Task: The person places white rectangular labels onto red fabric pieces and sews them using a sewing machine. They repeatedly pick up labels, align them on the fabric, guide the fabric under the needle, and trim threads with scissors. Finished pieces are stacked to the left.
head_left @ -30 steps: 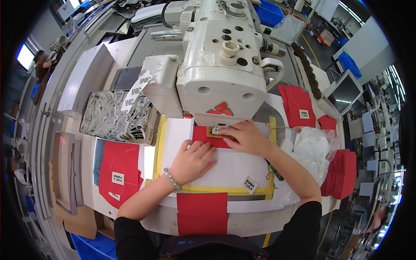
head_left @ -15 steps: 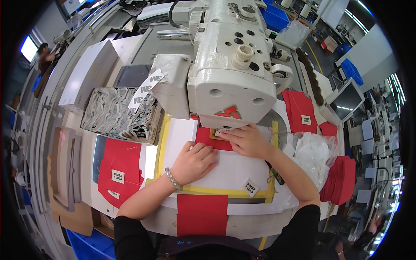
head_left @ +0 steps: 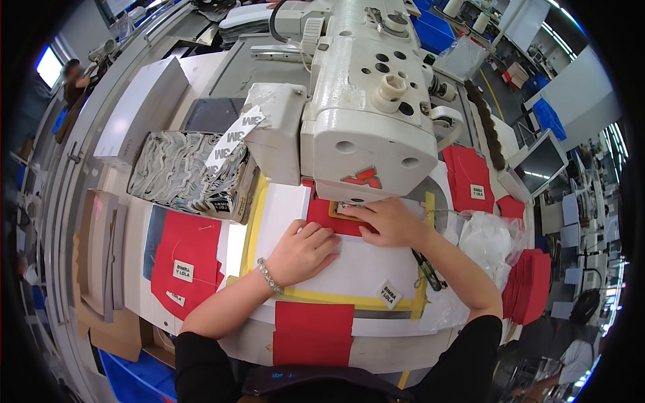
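A piece of red fabric point(head_left: 320, 215) lies under the head of a white sewing machine point(head_left: 366, 151). At the needle area a small brass-coloured frame point(head_left: 334, 209) surrounds a white label on the fabric. My right hand point(head_left: 395, 223) rests there, fingers reaching forward over the label and frame, thumb apart; the fingertips are partly hidden. My left hand point(head_left: 306, 253), wearing a beaded bracelet point(head_left: 269, 275), lies on the white sheet point(head_left: 363, 269) just below the fabric's near edge. Its fingers are curled in, with nothing visible in them.
Labelled red pieces point(head_left: 185, 258) lie at left, below a box of folded labels point(head_left: 191, 174). A loose label point(head_left: 388, 293), thread snips point(head_left: 428, 270) and a clear plastic bag point(head_left: 487, 245) are at right. Another red piece point(head_left: 313, 334) hangs at the front edge; red stacks point(head_left: 527, 285) stand farther right.
The whole view has shifted slightly, with the machine appearing a little farther right and the snips showing more. Both hands keep nearly the same pose on the work.
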